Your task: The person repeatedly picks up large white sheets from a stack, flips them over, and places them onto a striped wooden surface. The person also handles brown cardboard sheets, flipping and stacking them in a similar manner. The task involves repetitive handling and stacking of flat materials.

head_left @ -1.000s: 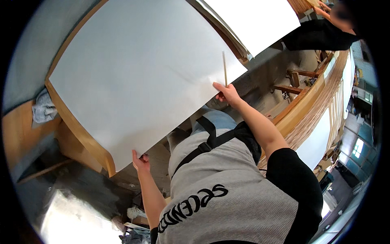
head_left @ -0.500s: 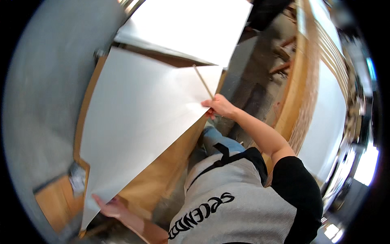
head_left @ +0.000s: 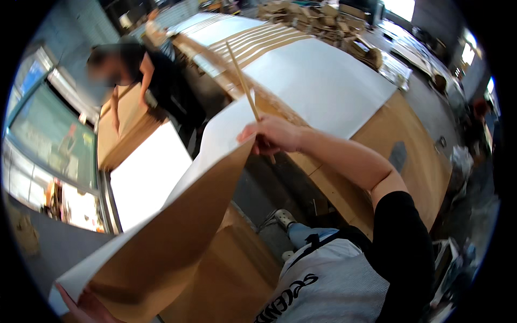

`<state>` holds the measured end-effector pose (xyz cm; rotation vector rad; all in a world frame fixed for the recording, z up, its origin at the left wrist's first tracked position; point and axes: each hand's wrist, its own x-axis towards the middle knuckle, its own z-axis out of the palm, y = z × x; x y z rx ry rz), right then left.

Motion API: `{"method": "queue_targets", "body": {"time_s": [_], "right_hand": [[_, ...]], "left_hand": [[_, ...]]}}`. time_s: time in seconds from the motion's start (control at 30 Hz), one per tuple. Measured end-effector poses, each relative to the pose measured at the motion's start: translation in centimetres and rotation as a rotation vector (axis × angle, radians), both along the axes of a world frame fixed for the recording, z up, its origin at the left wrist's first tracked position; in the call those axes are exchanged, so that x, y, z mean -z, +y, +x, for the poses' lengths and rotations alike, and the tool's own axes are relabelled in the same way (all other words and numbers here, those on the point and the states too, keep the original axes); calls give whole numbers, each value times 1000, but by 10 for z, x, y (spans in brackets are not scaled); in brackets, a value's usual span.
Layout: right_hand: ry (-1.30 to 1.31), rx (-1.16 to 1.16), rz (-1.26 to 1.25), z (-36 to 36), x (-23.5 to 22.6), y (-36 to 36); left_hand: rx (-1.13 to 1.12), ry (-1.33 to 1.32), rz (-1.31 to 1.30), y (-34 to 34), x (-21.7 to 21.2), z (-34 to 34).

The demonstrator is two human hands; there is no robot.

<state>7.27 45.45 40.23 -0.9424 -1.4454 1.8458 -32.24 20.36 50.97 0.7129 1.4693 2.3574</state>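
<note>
A large sheet of paper or thin board (head_left: 161, 253), white on one face and brown on the other, is raised at a slant between my hands, its brown underside showing. My right hand (head_left: 274, 134) is closed on the sheet's upper corner. That same hand grips a thin wooden stick (head_left: 239, 72), which points up and away. At the lower left, my left hand (head_left: 89, 308) pinches the sheet's other end, partly cut off by the picture's dark rim. Below the lifted sheet lies a stack of brown sheets (head_left: 231, 274).
A long worktable (head_left: 396, 156) runs along the right, bearing a white sheet (head_left: 323, 81) and several white strips. At the far left, a person in black (head_left: 161, 81) leans over a brown stack (head_left: 121, 126). Another white-topped stack (head_left: 151, 172) stands beyond my sheet. Cardboard scraps (head_left: 318, 21) are piled behind.
The sheet has been lifted off the stack and tilted, exposing its brown underside. My view has swung toward the long table, and my right hand has risen with the stick.
</note>
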Motion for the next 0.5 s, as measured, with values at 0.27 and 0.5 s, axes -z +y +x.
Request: {"method": "queue_targets", "body": {"time_s": [0.27,0.5], "right_hand": [[238,252,250,108,-65,36],[404,463,394,184,-103,108]], "left_hand": [[447,212,112,187,-73,2],[559,596,223,351,-178,82]]}}
